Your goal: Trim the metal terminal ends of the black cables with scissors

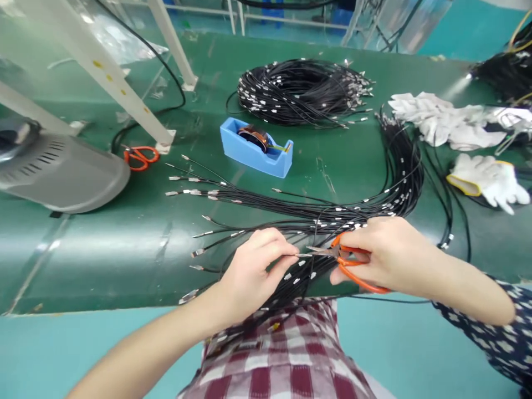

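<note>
My left hand (257, 274) pinches the end of a thin black cable, whose silvery tip sticks out to the right of the fingertips. Facing it from the right, my right hand (384, 252) grips orange-handled scissors (359, 277). Their blades point left and reach close to the cable end; whether they touch it I cannot tell. Beneath and behind both hands lies a long bundle of black cables (266, 205) with white labels and metal ends, curving up at the right. Part of the bundle hangs over the table's front edge toward my lap.
A blue tape dispenser (255, 155) stands behind the bundle, with a coil of black cables (299, 91) farther back. Left are a grey machine (70, 172), orange scissors (141, 158) and white metal posts. White gloves (488, 177) lie at right on the green table (103, 249).
</note>
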`<control>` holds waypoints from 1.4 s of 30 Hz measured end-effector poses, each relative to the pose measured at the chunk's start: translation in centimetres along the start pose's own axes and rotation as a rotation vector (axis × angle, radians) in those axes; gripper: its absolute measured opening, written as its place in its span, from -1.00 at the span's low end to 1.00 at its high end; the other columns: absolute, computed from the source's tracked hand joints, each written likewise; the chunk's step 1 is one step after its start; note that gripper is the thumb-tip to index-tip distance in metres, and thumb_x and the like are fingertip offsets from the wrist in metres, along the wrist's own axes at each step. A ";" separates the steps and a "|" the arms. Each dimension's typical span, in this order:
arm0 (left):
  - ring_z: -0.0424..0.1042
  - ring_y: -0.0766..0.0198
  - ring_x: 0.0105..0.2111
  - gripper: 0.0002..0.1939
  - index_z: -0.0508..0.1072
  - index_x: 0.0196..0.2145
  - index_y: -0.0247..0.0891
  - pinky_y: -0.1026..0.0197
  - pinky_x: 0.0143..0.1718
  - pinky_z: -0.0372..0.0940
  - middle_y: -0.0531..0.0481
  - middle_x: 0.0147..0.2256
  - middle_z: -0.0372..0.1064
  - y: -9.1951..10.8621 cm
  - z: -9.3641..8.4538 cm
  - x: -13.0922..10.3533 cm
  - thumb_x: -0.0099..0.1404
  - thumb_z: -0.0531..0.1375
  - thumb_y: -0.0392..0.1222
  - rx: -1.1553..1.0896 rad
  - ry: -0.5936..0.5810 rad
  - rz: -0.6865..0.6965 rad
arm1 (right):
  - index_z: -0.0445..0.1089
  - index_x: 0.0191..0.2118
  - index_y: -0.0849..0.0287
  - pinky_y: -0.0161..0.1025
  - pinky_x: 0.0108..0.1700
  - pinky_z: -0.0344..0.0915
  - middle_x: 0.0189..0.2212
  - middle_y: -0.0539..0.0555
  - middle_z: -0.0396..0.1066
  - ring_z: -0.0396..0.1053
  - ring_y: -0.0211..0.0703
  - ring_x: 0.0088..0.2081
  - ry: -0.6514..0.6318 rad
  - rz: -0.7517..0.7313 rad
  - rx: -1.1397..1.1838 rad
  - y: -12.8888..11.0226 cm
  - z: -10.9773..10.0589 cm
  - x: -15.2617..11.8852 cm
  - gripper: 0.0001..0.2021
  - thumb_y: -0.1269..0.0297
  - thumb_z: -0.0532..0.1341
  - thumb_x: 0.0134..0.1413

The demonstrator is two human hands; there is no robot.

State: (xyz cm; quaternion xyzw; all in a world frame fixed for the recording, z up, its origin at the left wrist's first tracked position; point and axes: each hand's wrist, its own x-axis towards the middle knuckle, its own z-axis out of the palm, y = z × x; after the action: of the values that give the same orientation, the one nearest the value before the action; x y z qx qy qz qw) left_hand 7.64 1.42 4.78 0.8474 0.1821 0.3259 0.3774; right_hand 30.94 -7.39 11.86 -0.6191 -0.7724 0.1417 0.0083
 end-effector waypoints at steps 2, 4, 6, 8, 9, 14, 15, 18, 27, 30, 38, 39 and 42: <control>0.39 0.33 -0.32 -0.92 0.50 -0.28 -0.32 0.28 -0.26 0.31 -0.01 -0.35 0.43 0.0 0.3 -0.2 0.31 0.23 -0.43 0.048 -0.004 0.030 | 0.30 -0.60 0.14 -0.30 -0.49 -0.16 -0.75 -0.08 0.24 0.06 -0.33 -0.65 -0.030 0.014 -0.051 -0.3 0.0 0.1 -0.53 -0.15 0.26 0.07; 0.39 0.34 -0.34 -0.91 0.48 -0.28 -0.31 0.28 -0.27 0.30 0.00 -0.36 0.43 0.1 0.4 -0.3 0.31 0.23 -0.44 0.082 -0.009 0.044 | 0.34 -0.59 0.12 -0.29 -0.49 -0.18 -0.75 -0.07 0.28 0.09 -0.31 -0.65 -0.055 0.024 -0.088 -0.4 0.1 0.4 -0.56 -0.12 0.26 0.07; 0.39 0.34 -0.34 -0.91 0.47 -0.29 -0.31 0.28 -0.27 0.30 0.00 -0.36 0.43 0.2 0.4 -0.3 0.31 0.23 -0.44 0.111 -0.011 0.053 | 0.36 -0.58 0.10 -0.28 -0.49 -0.19 -0.73 -0.06 0.33 0.12 -0.29 -0.65 -0.080 0.029 -0.118 -0.5 0.3 0.7 -0.59 -0.11 0.25 0.07; 0.40 0.33 -0.33 -0.91 0.47 -0.28 -0.31 0.28 -0.27 0.31 0.00 -0.35 0.43 0.3 0.4 -0.4 0.30 0.23 -0.44 0.134 -0.011 0.064 | 0.39 -0.56 0.08 -0.27 -0.49 -0.20 -0.71 -0.06 0.36 0.14 -0.28 -0.65 -0.098 0.028 -0.143 -0.5 0.5 0.9 -0.60 -0.11 0.24 0.08; 0.40 0.33 -0.33 -0.91 0.46 -0.27 -0.31 0.28 -0.27 0.32 -0.01 -0.35 0.43 0.4 0.3 -0.4 0.30 0.24 -0.44 0.145 -0.008 0.071 | 0.40 -0.56 0.08 -0.27 -0.50 -0.20 -0.71 -0.05 0.37 0.15 -0.27 -0.65 -0.109 0.031 -0.149 -0.5 0.5 0.9 -0.61 -0.11 0.24 0.08; 0.41 0.30 -0.35 -0.88 0.45 -0.26 -0.30 0.24 -0.29 0.33 -0.02 -0.36 0.44 0.3 0.3 -0.6 0.29 0.23 -0.46 0.174 -0.005 0.116 | 0.37 -0.60 0.10 -0.26 -0.51 -0.21 -0.73 -0.05 0.34 0.11 -0.27 -0.67 -0.159 0.039 -0.166 -0.6 0.2 1.1 -0.67 0.02 0.28 0.03; 0.41 0.30 -0.36 -0.88 0.45 -0.25 -0.29 0.23 -0.29 0.32 -0.01 -0.36 0.44 0.3 0.3 -0.6 0.30 0.22 -0.46 0.175 -0.007 0.126 | 0.37 -0.61 0.11 -0.25 -0.51 -0.22 -0.73 -0.04 0.34 0.09 -0.27 -0.67 -0.168 0.025 -0.167 -0.6 0.1 1.2 -0.69 0.06 0.28 0.03; 0.40 0.30 -0.38 -0.87 0.44 -0.24 -0.28 0.20 -0.30 0.31 -0.01 -0.36 0.45 0.2 0.3 -0.8 0.30 0.22 -0.46 0.170 0.000 0.150 | 0.35 -0.61 0.13 -0.24 -0.52 -0.23 -0.73 -0.03 0.32 0.05 -0.28 -0.68 -0.183 -0.016 -0.144 -0.6 -0.3 1.4 -0.72 0.15 0.27 0.03; 0.41 0.31 -0.38 -0.86 0.44 -0.24 -0.27 0.20 -0.29 0.32 -0.01 -0.39 0.45 0.1 0.1 -1.0 0.31 0.22 -0.46 0.122 0.016 0.164 | 0.32 -0.61 0.13 -0.34 -0.54 -0.11 -0.76 -0.15 0.22 0.04 -0.36 -0.66 -0.489 0.009 0.322 0.6 0.7 2.8 -0.54 -0.14 0.27 0.04; 0.43 0.32 -0.36 -0.86 0.45 -0.25 -0.26 0.22 -0.28 0.34 0.00 -0.38 0.45 0.1 -0.1 -1.0 0.30 0.23 -0.45 0.111 0.006 0.126 | 0.31 -0.61 0.13 -0.34 -0.54 -0.11 -0.76 -0.16 0.21 0.01 -0.36 -0.65 -0.416 -0.009 0.290 0.6 0.9 2.8 -0.53 -0.15 0.27 0.04; 0.44 0.31 -0.36 -0.88 0.45 -0.26 -0.26 0.23 -0.29 0.34 0.01 -0.38 0.46 0.3 -0.3 -1.0 0.31 0.22 -0.44 0.126 -0.032 0.097 | 0.40 -0.58 0.07 -0.27 -0.43 -0.08 -0.73 -0.06 0.31 0.13 -0.22 -0.61 -0.164 -0.114 -0.076 -0.1 -0.2 2.1 -0.60 -0.14 0.30 0.01; 0.44 0.31 -0.36 -0.88 0.45 -0.26 -0.27 0.24 -0.28 0.34 0.01 -0.38 0.46 0.3 -0.3 -0.9 0.31 0.22 -0.44 0.132 -0.037 0.100 | 0.39 -0.59 0.07 -0.27 -0.42 -0.07 -0.73 -0.05 0.32 0.14 -0.21 -0.61 -0.146 -0.123 -0.100 -0.2 -0.1 2.1 -0.60 -0.14 0.30 0.01; 0.43 0.31 -0.36 -0.87 0.43 -0.26 -0.25 0.24 -0.28 0.34 0.01 -0.38 0.45 0.3 -0.3 -0.9 0.31 0.21 -0.44 0.142 -0.042 0.101 | 0.36 -0.60 0.09 -0.25 -0.38 -0.03 -0.72 -0.05 0.35 0.12 -0.21 -0.63 -0.094 -0.138 -0.149 -0.4 0.1 1.9 -0.60 -0.09 0.28 0.06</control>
State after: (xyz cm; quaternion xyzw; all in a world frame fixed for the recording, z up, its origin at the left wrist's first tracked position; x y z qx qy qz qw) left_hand 6.79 0.90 4.81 0.8868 0.1540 0.3131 0.3031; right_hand 30.10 -5.67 11.59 -0.5559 -0.8211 0.1120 -0.0642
